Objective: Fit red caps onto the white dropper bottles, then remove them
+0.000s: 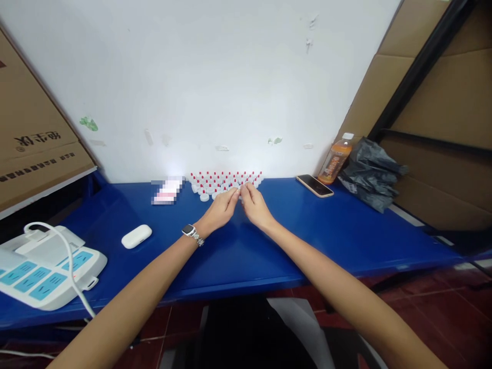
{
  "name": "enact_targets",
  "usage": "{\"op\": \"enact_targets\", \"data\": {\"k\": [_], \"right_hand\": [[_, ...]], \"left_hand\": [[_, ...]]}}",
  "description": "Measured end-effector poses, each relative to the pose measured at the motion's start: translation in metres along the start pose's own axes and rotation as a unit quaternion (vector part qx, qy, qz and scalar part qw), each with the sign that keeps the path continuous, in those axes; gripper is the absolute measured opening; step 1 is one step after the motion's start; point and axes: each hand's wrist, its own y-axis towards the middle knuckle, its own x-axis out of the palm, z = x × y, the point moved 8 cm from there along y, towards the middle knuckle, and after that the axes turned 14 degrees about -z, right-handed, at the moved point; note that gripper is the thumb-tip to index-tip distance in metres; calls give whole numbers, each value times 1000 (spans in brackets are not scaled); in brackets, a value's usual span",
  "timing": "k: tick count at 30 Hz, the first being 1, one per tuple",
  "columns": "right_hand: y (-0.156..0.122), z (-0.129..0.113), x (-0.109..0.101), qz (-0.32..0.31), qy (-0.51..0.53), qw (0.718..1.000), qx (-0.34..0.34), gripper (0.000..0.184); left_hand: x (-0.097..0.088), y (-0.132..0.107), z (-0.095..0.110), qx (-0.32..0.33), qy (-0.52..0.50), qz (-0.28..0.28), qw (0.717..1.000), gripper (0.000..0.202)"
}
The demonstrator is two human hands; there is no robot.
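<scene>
My left hand (pixel 224 205) and my right hand (pixel 254 204) meet fingertip to fingertip above the blue table (pixel 230 256), at the front of a cluster of small white caps (pixel 204 197) with red tips. Both hands are closed in a pinch. Something small and whitish shows between the fingertips, too hidden for me to name. Several rows of these pieces stand upright against the wall, and my hands cover part of the front row. A few front pieces show a plain white top. A watch (pixel 189 230) with a metal band is on my left wrist.
At left are a white power strip (pixel 96 261) with a cable and a white earbud case (pixel 137 236). A blurred card (pixel 167 190) lies by the wall. To the right are a phone (pixel 315 185), an orange drink bottle (pixel 336 160) and a dark plastic bag (pixel 369 171). Cardboard flanks both sides.
</scene>
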Motion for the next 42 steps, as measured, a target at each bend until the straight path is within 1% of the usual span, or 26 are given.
{"op": "enact_targets", "data": {"k": [2,4,6,7,8,9,10,12,14,16,18,21,23,25,27,29,31,34,37,39,42], "right_hand": [[-3,-12,-7,17,-42,999,-24,34],[-6,-21,-14,19,-84,996,-28,30],[-8,-24,-21,17,-118,993,-23,30],[-8,-24,-25,18,-129,991,-19,31],[-8,-22,-27,16,-134,991,-12,32],[-8,-18,-28,11,-132,991,-1,34],[-6,-14,-28,3,-128,992,10,35],[-4,-3,-25,-18,-119,992,29,38],[0,4,-23,-29,-117,992,36,39],[2,9,-27,-17,-118,993,26,40],[4,11,-38,19,-123,992,5,41],[5,17,-58,86,-149,985,-1,41],[6,25,-63,93,-150,984,15,39],[8,32,-60,67,-123,990,24,36],[8,32,-53,42,-105,993,17,32],[9,27,-45,25,-122,992,3,27],[10,21,-35,0,-159,987,-6,22],[13,17,-21,-51,-221,974,-6,20],[17,20,-11,-94,-292,952,5,20],[17,22,-7,-110,-328,938,5,20],[16,23,-5,-116,-357,927,2,22]], "left_hand": [[3,4,-9,-20,-100,21,995,41],[2,6,-22,-45,-203,37,977,45],[-5,4,-38,-76,-270,62,958,49],[-11,2,-44,-85,-274,73,955,49],[-17,0,-48,-92,-249,77,961,48],[-23,-1,-49,-95,-192,75,974,46],[-25,-2,-47,-90,-118,56,987,43],[-19,-1,-38,-55,5,4,998,34],[-7,1,-30,-15,79,-41,996,25],[4,1,-26,8,111,-75,991,20],[10,-1,-27,8,127,-101,987,19],[12,-5,-32,-6,148,-119,982,20],[11,-7,-34,-13,158,-123,980,20],[9,-8,-35,-15,160,-119,980,19],[7,-9,-36,-16,154,-106,982,20],[5,-10,-39,-20,140,-96,985,21],[6,-11,-42,-28,123,-101,987,20],[6,-12,-46,-40,108,-111,987,18],[3,-12,-48,-49,109,-95,988,26],[3,-12,-49,-47,111,-88,989,32],[6,-11,-50,-46,110,-94,988,30]]}}
